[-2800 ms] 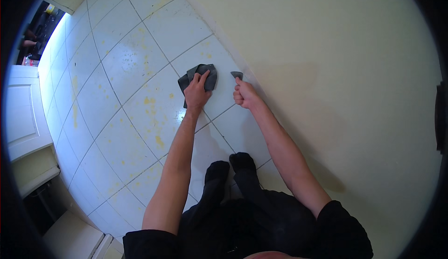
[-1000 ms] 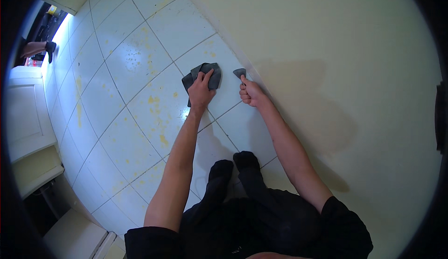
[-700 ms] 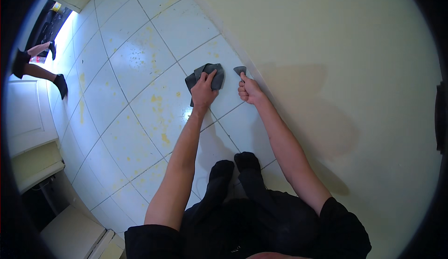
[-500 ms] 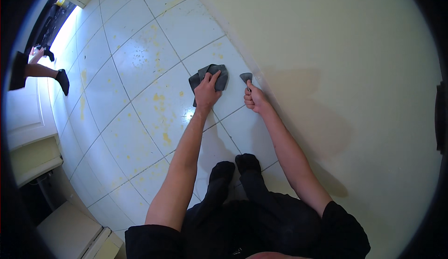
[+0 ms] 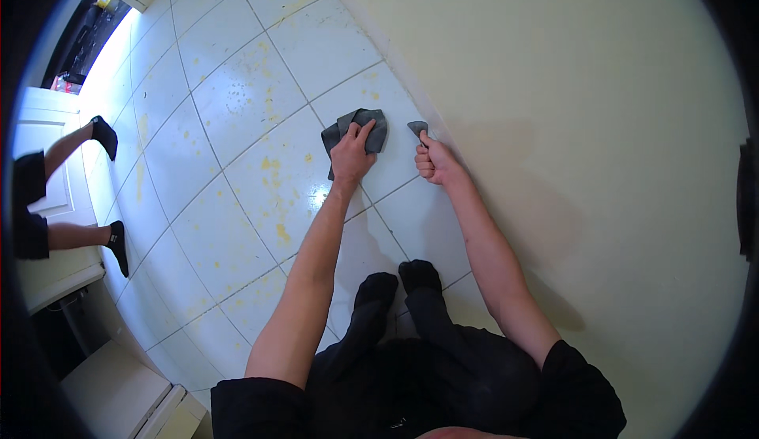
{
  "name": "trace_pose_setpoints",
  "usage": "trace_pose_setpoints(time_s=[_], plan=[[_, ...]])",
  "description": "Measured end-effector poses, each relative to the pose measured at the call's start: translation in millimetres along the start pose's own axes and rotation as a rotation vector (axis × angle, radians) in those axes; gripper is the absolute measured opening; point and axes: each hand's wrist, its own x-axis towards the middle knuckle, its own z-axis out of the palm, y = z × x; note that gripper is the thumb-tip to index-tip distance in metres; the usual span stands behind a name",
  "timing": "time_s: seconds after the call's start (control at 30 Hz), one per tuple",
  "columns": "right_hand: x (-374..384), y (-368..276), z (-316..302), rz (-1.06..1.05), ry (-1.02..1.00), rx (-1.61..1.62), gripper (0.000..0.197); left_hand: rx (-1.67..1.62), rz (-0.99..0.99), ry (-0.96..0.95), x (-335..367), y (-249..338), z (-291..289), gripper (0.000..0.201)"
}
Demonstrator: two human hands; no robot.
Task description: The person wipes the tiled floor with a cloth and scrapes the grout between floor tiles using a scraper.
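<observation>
My left hand point(image 5: 353, 154) presses down on a folded dark grey cloth point(image 5: 376, 135) on the white tiled floor point(image 5: 237, 150), its fingers bent over the fabric. To the right, close to the foot of the wall, my right hand point(image 5: 434, 161) is closed round the handle of a small scraper point(image 5: 417, 128). The scraper's flat, flared grey blade points away from me; most of its handle is hidden in my fist. Yellow stains point(image 5: 282, 232) and small specks are scattered over the tiles left of the cloth.
A plain cream wall point(image 5: 585, 123) rises along my right side. At the far left another person's legs in dark socks point(image 5: 105, 137) stand by a white panelled door point(image 5: 54, 135). A pale cabinet point(image 5: 118, 380) is at lower left. My own socked feet point(image 5: 378, 289) are below the cloth.
The other person at the left has stepped nearer along the floor, so both feet now show. My right hand and the scraper have shifted slightly; my left hand stays on the cloth.
</observation>
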Motion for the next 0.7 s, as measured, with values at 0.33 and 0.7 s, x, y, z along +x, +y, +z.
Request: trace_pose_setpoints(time_s=[0.33,0.7], plan=[[4,2,1,-0.011,0.026,-0.012,0.056,-0.006,0.0,-0.012,-2,3,2,0.069],[10,-8,10,-0.013,0.013,-0.009,0.058,-0.025,-0.023,-0.019,1,1,3,0.07]])
